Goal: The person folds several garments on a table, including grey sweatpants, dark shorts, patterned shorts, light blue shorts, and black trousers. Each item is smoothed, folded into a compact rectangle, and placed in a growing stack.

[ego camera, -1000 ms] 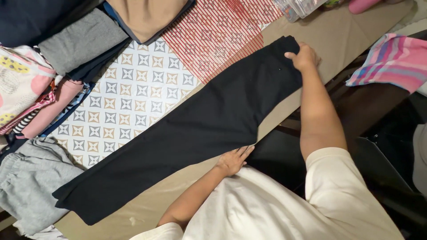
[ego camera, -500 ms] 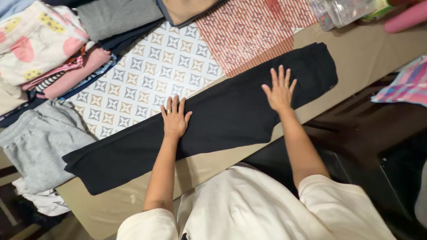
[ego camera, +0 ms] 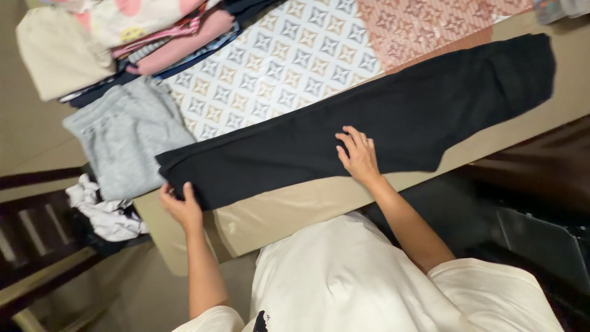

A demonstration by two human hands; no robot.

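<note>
Head view: a pair of black trousers point(ego camera: 369, 129) is being shown laid out flat and long across a table point(ego camera: 289, 209), seen from above the person's white shirt point(ego camera: 344, 283).
Black trousers: they are being stretched slantwise over the table's near edge, one end lying low toward the left hand, the other reaching up toward the table's far right corner.
Left hand point(ego camera: 179, 206): the near end of the black trousers is being gripped, the fingers closed on the cloth's edge with the thumb on top.
Right hand point(ego camera: 357, 157): it is being pressed flat on the middle of the black trousers, the fingers spread apart and nothing being held in it.
Patterned cloth point(ego camera: 276, 61): a cloth of pale tiles with star shapes is being partly covered by the black trousers and is showing just beyond them.
Red patterned cloth point(ego camera: 430, 24): it is being seen beyond the black trousers, beside the tiled cloth.
Grey garment point(ego camera: 126, 135): it is lying folded just beyond the gripped end of the black trousers, touching or nearly touching it.
Pile of clothes point(ego camera: 153, 31): pink, striped and printed pieces are being kept stacked farther beyond the grey garment.
White bundle point(ego camera: 104, 212): crumpled cloth is lying just outside the gripped end of the black trousers, below the grey garment.
</note>
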